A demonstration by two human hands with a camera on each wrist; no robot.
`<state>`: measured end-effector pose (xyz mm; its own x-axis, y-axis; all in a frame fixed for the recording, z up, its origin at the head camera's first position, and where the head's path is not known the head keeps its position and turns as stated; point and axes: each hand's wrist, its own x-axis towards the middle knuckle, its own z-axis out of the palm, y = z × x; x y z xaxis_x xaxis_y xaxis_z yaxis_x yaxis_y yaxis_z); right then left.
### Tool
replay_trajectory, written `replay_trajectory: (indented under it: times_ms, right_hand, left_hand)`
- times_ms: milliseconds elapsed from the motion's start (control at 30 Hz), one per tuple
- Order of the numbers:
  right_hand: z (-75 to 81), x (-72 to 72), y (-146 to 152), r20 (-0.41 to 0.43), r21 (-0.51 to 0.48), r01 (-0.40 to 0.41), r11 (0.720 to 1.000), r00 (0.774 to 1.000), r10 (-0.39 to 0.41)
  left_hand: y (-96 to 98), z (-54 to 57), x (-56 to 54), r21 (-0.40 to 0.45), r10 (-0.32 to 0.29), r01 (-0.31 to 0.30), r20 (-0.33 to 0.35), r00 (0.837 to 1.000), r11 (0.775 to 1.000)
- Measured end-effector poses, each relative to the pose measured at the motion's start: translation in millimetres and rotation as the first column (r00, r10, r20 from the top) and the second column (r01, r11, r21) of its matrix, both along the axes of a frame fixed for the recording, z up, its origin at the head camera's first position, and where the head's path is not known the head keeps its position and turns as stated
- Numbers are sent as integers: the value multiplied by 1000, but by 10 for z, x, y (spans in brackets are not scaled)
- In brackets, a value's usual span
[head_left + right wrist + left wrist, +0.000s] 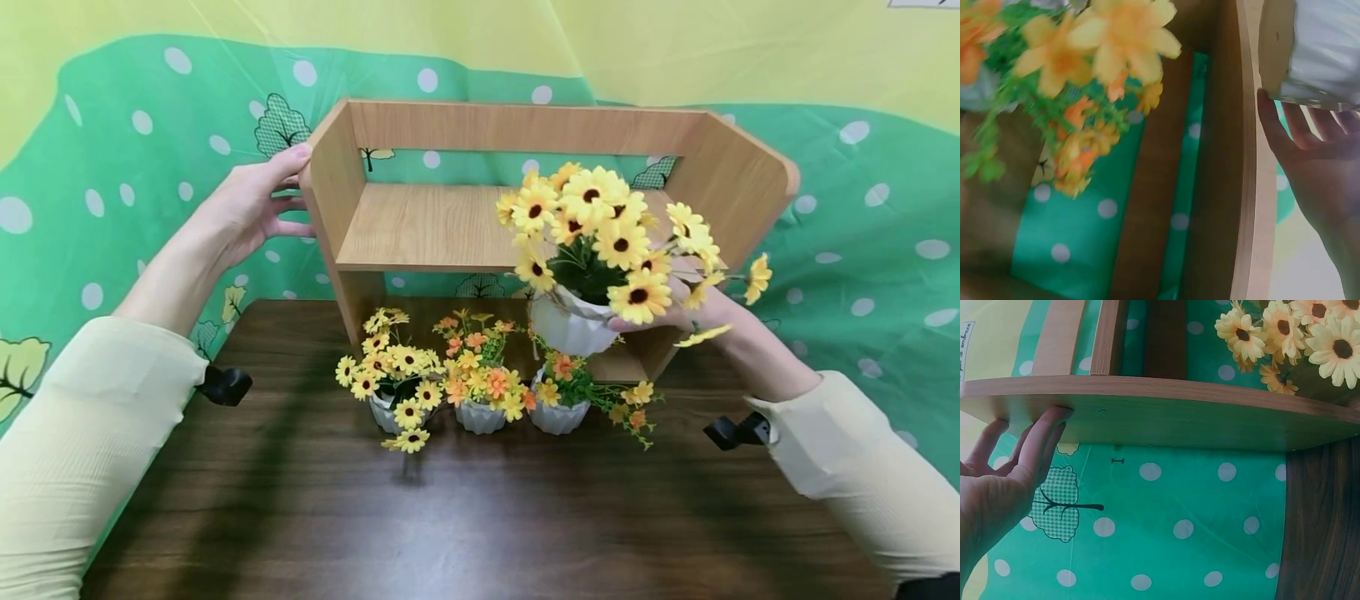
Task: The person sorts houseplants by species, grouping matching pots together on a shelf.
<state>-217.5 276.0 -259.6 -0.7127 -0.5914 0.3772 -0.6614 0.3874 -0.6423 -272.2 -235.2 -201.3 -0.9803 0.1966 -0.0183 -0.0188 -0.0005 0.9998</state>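
Note:
My right hand [663,310] grips a white flowerpot [570,325] of yellow artificial daisies [592,242], raised in front of the shelf's middle board. In the right wrist view its fingers lie along the pale pot [1325,56]. On the left, my left hand [251,204] rests with extended fingers against the outer side panel of the wooden shelf [420,221]. The left wrist view shows those fingertips [1057,414] on the panel [1166,419]. The daisies hide part of the upper board and of my right hand.
On the dark wood table [450,517] before the shelf's lower opening stand a pot of yellow daisies [386,412], a pot of orange and yellow flowers [480,417] and another such pot [558,417]. A green and yellow patterned cloth [172,100] hangs behind.

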Motion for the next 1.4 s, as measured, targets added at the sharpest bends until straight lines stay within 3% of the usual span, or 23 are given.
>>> replay_trajectory:
  times_ms: [67, 167, 333, 433, 667, 867, 933, 1167, 1400]
  right_hand:
    - [80, -11, -149, 105, 61, 99, 993, 989, -105]
    - [174, -53, -327, 174, 97, 136, 986, 973, -152]
    - [322, -159, -582, 247, 51, 65, 997, 966, -76]
    - [385, -237, -717, 237, -18, 41, 999, 971, -35]
    - [436, -409, -941, 214, -102, 89, 991, 975, -66]
    - [451, -622, -1196, 201, -261, -35, 965, 975, 90]
    - [459, -676, -1262, 200, -276, -40, 960, 975, 98]
    - [513, -739, -1438, 264, -213, 54, 976, 964, 4]
    - [594, -752, -1671, 229, -293, -41, 955, 967, 112]
  left_hand:
    - [-13, -4, 2, 7, 1, -1, 1, 1000, 1000]
    - [-37, -8, 8, 22, 4, -4, 5, 1000, 1000]
    - [-59, -1, 15, 21, 3, -3, 6, 1000, 1000]
    - [-58, 6, 12, 15, -3, 3, 0, 1000, 1000]
    - [-56, 4, -10, 16, -8, 8, 5, 1000, 1000]
    - [-97, 25, 0, 22, -5, 5, 10, 1000, 1000]
    - [-105, 30, 1, 26, -4, 4, 10, 1000, 1000]
    - [-114, 19, 2, 40, -17, 16, 12, 1000, 999]
    - [-165, 17, 29, 46, -13, 12, 17, 1000, 999]
